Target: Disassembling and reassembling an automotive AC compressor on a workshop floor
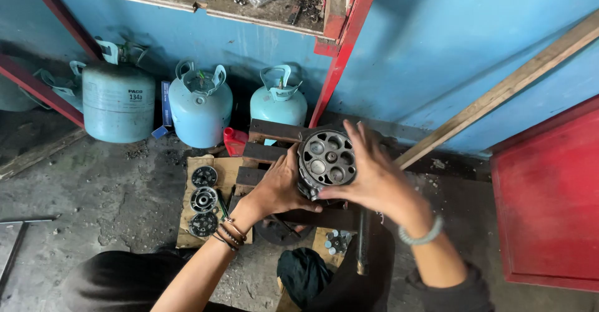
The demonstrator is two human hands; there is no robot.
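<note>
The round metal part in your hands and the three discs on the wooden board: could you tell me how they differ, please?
The round metal part is thick, grey and held up by the left hand and right hand; the three discs are flat, darker, and lie untouched in a row. All are circular with holes.

Count of items in view, by kind.
Gas cylinders, light blue: 3 standing in full view along the wall [118, 103], [199, 109], [279, 103]; part of a 4th at the left edge [15, 93]. Round metal discs on the wooden board: 3 [204, 176], [204, 199], [203, 224]. Cylindrical metal housing with bored holes: 1 [326, 159]. Hands: 2, left [277, 187], right [374, 178]. Red container: 1 [235, 141].
</note>
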